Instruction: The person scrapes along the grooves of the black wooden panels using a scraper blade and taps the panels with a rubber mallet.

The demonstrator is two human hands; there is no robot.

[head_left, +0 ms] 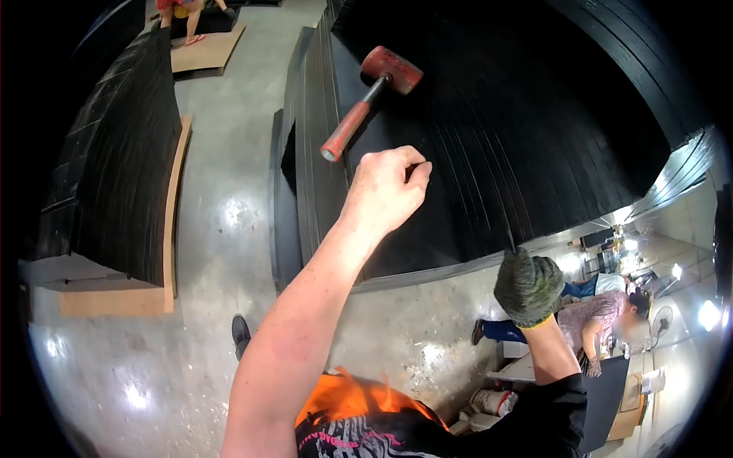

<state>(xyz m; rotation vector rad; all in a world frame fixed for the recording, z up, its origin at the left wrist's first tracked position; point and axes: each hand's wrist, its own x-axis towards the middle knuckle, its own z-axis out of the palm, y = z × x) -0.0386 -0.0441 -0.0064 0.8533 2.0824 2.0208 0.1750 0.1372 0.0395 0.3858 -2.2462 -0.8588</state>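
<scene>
A large stack of black sheets (550, 145) fills the upper right, its layered edges showing as fine lines. My bare left hand (389, 187) is over its near part, fingers curled and thumb drawn in; whatever lies inside the fingers is hidden. Just beyond that hand, a mallet (391, 70) with a worn red head and red grip rests on the black material. My right hand (527, 286), in a grey-green knitted glove, is closed at the stack's near edge. A thin dark pointed piece sticks up from the glove, too small to identify.
Another black stack (122, 168) stands on brown board (114, 303) at left, across a strip of grey floor (229, 191). A person (599, 320) bends over at right near a fan (663, 322). Another person's legs (192, 21) show at top left.
</scene>
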